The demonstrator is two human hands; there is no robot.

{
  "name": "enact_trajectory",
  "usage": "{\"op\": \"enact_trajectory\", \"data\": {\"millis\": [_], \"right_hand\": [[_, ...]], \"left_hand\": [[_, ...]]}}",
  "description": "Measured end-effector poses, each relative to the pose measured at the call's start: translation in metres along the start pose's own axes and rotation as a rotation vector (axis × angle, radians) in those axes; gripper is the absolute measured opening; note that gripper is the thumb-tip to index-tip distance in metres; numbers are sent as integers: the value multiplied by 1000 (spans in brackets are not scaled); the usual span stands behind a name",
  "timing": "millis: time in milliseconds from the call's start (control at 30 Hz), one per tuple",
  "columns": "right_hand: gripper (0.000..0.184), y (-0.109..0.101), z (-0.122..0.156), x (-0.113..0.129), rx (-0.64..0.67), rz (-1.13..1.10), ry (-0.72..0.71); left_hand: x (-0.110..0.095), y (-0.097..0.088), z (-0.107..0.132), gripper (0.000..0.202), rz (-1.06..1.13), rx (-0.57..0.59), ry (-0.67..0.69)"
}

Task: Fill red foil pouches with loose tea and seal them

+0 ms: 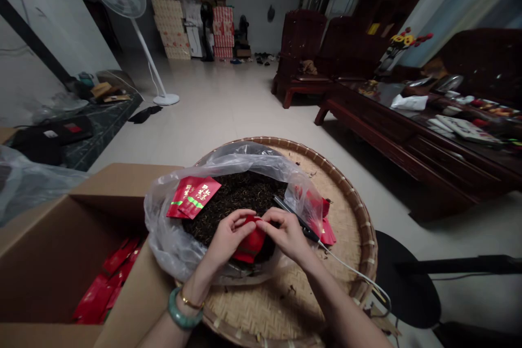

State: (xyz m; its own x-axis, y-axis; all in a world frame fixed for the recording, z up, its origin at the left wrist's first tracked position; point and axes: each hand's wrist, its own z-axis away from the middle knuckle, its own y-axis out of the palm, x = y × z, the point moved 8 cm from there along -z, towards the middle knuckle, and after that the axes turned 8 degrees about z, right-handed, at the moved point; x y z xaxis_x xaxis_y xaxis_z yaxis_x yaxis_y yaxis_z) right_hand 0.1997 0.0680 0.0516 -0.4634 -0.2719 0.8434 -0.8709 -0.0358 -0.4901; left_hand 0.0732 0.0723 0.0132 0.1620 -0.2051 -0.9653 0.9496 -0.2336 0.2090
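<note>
Both hands pinch the top edge of a small red packet [249,244], held over dark loose tea leaves [240,190]. My left hand [228,236] has its thumb and fingers closed at the packet's left side. At its right side, my right hand [283,231] pinches with thumb and forefinger. The tea lies in an open clear plastic bag [163,239] on a round woven bamboo tray [326,283]. Two red packets with gold print [196,197] rest on the tea at the left. A dark, pen-like corded tool [299,220] leans by my right hand.
On the left stands an open cardboard box [118,179] with several red packets [108,277] inside. More red packets [327,232] lie on the tray's right. A white cord [354,271] crosses the rim. A black stand base [408,277] and dark wooden table [391,141] are at right.
</note>
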Motion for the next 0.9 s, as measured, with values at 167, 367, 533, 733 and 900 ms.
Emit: {"op": "enact_trajectory", "data": {"millis": [167,367,533,733,900], "right_hand": [[28,-1,5,11,69,29,-26],[35,-1,7,9,150,26,41],[32,9,11,-14,126,-144,191],[35,-9,11,-33,-48,-97,223],[38,-36,15,-48,-114,527,64]], "left_hand": [[-7,-6,3,33,-26,-112,41],[7,-4,10,37,244,-130,-44],[8,-7,10,46,200,-125,-45],[21,5,10,62,146,51,-129],[28,3,11,56,154,53,-151]]}}
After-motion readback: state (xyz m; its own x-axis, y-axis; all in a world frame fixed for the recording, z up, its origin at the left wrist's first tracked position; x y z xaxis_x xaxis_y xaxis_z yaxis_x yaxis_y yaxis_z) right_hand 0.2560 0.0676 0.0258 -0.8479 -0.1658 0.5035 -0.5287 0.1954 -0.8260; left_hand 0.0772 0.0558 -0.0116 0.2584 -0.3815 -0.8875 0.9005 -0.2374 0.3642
